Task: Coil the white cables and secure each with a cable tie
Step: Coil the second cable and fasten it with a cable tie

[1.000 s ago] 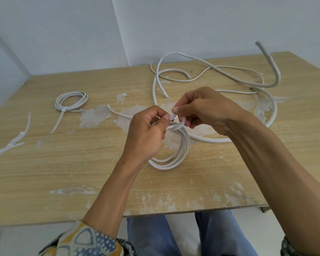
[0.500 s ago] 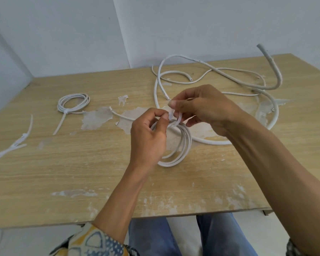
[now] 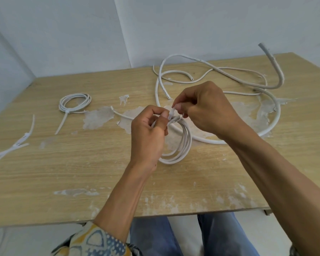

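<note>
Head view: at the centre of the table (image 3: 81, 172), the left hand (image 3: 148, 133) curls its fingers round the strands of a white cable coil (image 3: 182, 147). The right hand (image 3: 207, 111) pinches a cable tie (image 3: 171, 115) at the coil's twelve o'clock. A tied coil (image 3: 75, 103) lies at ten o'clock, and loose cables (image 3: 229, 74) sprawl at one o'clock.

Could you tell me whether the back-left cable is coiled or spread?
Coiled: the cable lies in round loops, a tie cinching them.

One left hand (image 3: 148, 137), one right hand (image 3: 209, 111), one held coil (image 3: 181, 150), one tied coil (image 3: 75, 102), one pinched tie (image 3: 171, 115), several loose cables (image 3: 278, 115)
</note>
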